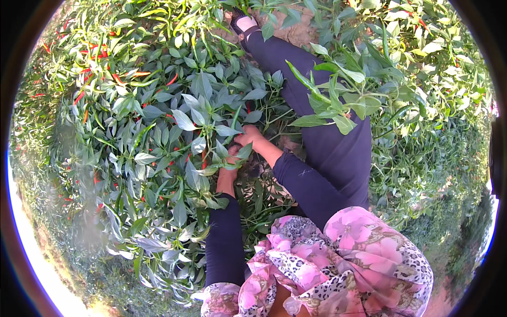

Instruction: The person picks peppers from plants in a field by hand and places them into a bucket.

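Note:
My left hand [229, 160] reaches into a chili pepper plant [202, 115], largely covered by leaves. Close against it is my right hand [249, 136], with its fingertips hidden among the foliage. Whether either hand holds anything cannot be made out. A green chili pepper [234, 121] hangs just above the hands, and a red chili pepper [204, 158] shows to the left of my left hand. More red chilies [118, 79] and green ones hang at the upper left.
Dense chili plants surround me. A leafy branch [336, 95] with a green pepper stands over my outstretched trouser leg [336, 150]. My sandalled foot [243, 25] rests near bare soil [297, 27] at the top. Pink patterned cloth [348, 253] covers my upper body.

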Demonstrator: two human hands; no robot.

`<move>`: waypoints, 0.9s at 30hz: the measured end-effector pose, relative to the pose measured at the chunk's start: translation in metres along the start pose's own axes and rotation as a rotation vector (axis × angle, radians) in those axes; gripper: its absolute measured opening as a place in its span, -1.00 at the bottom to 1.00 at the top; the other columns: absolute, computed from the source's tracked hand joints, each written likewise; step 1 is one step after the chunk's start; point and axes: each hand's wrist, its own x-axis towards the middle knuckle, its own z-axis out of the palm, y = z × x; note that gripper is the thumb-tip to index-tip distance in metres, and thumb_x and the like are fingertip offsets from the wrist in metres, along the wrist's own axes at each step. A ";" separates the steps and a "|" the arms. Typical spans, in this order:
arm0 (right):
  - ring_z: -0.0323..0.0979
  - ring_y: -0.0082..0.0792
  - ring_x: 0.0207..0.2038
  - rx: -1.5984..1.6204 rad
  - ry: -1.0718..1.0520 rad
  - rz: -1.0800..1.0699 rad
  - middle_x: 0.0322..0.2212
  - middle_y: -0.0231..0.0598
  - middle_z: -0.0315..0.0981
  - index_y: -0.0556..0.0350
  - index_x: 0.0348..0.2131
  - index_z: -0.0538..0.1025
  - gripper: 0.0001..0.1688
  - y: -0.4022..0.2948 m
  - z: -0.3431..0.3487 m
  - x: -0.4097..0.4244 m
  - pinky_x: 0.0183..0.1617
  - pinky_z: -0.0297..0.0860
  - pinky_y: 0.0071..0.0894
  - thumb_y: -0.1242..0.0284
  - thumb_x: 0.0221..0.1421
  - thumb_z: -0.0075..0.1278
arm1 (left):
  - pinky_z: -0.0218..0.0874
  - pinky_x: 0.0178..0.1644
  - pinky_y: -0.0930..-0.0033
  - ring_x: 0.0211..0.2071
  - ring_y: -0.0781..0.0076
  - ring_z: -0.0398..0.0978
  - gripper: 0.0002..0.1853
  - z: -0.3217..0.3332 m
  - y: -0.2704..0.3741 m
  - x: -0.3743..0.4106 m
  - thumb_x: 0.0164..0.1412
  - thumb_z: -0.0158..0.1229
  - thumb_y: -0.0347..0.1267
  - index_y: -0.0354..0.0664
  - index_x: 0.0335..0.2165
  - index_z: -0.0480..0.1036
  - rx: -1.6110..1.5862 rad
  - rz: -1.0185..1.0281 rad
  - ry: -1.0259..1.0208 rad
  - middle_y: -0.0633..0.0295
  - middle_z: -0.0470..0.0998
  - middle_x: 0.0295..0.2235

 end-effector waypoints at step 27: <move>0.30 -0.52 -0.69 -0.210 -0.008 -0.155 -0.75 -0.20 0.34 0.23 -0.61 0.43 -0.84 -0.011 -0.054 -0.025 -0.59 0.26 -0.42 0.45 -0.19 0.00 | 0.21 -0.32 0.33 -0.45 0.33 0.39 -0.75 0.051 0.033 0.006 -0.09 0.07 -0.40 -0.33 -0.38 0.40 0.422 0.617 0.308 0.17 0.45 -0.45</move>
